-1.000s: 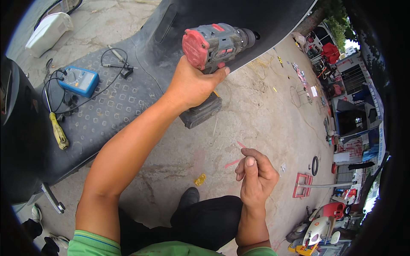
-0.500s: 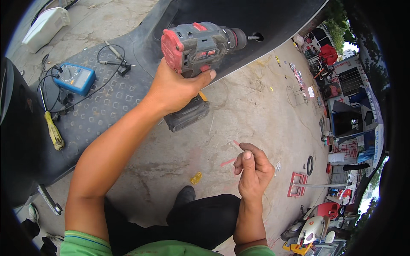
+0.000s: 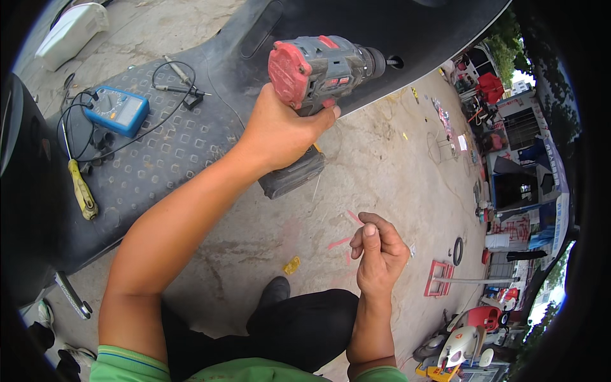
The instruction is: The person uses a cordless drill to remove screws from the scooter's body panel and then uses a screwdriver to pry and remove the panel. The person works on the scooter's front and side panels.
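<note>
My left hand (image 3: 280,130) grips a red and grey cordless drill (image 3: 312,70) with a black battery underneath. Its bit points into a round hole (image 3: 397,62) in a black scooter body panel (image 3: 331,16). My right hand (image 3: 379,251) is held low over the concrete, fingers curled toward the thumb; whether something small is pinched there I cannot make out. On the scooter's studded footboard (image 3: 172,146) lie a blue multimeter (image 3: 116,111) with tangled leads, test probes (image 3: 181,79) and a yellow-handled screwdriver (image 3: 84,191).
A white plastic part (image 3: 70,38) lies upper left. Someone's shoes (image 3: 46,318) show lower left. Along the right stand cluttered workshop fronts (image 3: 519,184), a red frame on a pole (image 3: 438,277), a black tyre (image 3: 458,251) and parked scooters (image 3: 461,344). A yellow scrap (image 3: 291,266) lies below.
The drill drew back leftward, exposing more bit at the hole, then moved right again toward the panel. My right hand stays in nearly the same curled pose.
</note>
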Motion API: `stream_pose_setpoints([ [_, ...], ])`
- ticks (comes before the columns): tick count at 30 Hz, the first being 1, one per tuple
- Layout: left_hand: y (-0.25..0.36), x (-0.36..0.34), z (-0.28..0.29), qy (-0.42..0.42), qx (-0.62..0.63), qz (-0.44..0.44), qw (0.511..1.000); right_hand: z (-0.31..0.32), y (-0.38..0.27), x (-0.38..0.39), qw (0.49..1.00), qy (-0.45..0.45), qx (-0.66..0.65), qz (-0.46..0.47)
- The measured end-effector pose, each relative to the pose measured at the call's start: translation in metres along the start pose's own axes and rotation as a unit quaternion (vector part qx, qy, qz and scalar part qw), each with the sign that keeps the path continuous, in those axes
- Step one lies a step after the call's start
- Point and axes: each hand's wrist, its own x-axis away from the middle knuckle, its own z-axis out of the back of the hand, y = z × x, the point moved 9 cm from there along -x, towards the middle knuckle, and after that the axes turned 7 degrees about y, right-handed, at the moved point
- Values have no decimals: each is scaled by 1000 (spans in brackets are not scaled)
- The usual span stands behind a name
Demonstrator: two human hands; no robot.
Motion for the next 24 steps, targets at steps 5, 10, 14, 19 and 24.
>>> stream_pose_setpoints([
  [5, -5, -5, -20, 4, -60, -9, 998, -3, 1, 3, 1000, -9, 15, -4],
  [10, -8, 3, -28, -10, -89, 37, 995, 9, 3, 3, 1000, 6, 11, -1],
  [14, -2, -7, -20, 0, -92, 0, 996, 3, 1, 6, 1000, -5, 14, -12],
  [19, 8, -16, -17, -2, -51, -62, 997, 3, 3, 5, 1000, -5, 17, -7],
  [24, -1, -20, -17, -41, -9, -23, 999, 1, 0, 7, 1000, -6, 15, -1],
])
